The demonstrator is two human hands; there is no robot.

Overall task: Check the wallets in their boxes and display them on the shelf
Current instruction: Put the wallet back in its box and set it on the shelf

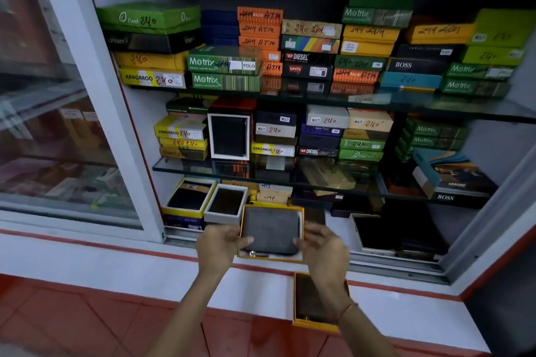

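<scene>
An open orange box (300,213) with a grey wallet (271,230) inside sits tilted at the front of the bottom shelf. My left hand (219,246) grips its left edge, thumb on the wallet. At the box's right edge is my right hand (322,246), its thumb touching the wallet's lower right corner. A second open orange box (310,301) holding a dark wallet lies on the white ledge, partly hidden by my right forearm. Two open boxes (190,197) (226,203) with dark wallets stand displayed to the left.
Two glass shelves (464,113) (179,166) above carry stacks of closed wallet boxes, and one white open box (229,136) stands upright. A sliding glass door (58,113) is at the left. A dark open box (374,236) lies at bottom right. The red-trimmed ledge (116,264) runs below.
</scene>
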